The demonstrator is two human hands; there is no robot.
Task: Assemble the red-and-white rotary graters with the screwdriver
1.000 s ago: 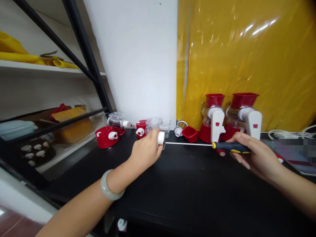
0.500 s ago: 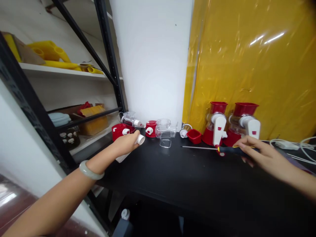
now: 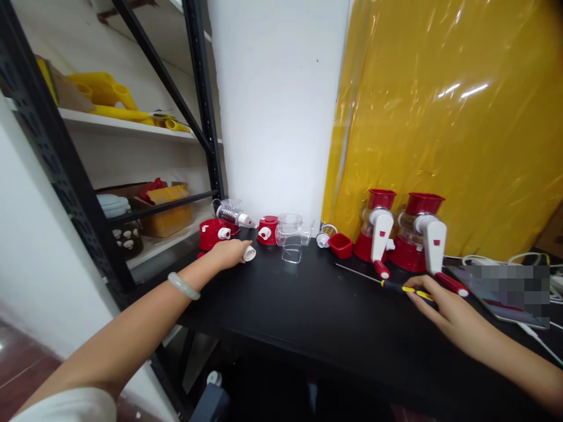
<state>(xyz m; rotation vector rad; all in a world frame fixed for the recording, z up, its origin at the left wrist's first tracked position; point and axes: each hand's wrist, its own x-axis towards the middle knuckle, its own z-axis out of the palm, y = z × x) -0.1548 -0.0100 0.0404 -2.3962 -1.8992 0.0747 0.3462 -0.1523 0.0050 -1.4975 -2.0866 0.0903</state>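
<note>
My left hand (image 3: 229, 254) is closed around a white plastic part with a round hollow end (image 3: 249, 253), held low over the black table; the fingers hide the rest. Just behind it sits a red grater base (image 3: 213, 234). On the right, my right hand (image 3: 435, 299) grips a long screwdriver (image 3: 394, 286) by its black and yellow handle. Its thin shaft points left, low over the tabletop. Beyond that hand stand two assembled rotary graters (image 3: 375, 231) (image 3: 420, 237) with red hoppers and white cranks.
Along the wall are another red base (image 3: 267, 231), clear plastic housings (image 3: 291, 230), a drum grater (image 3: 326, 234) and a red hopper (image 3: 340, 245). A tablet (image 3: 501, 293) with white cables lies at right. Black-framed shelving (image 3: 203, 88) borders the left side.
My right hand has come down toward the tabletop with the screwdriver, whose shaft now slants. My left hand has lowered slightly with the white part. The view has shifted a little.
</note>
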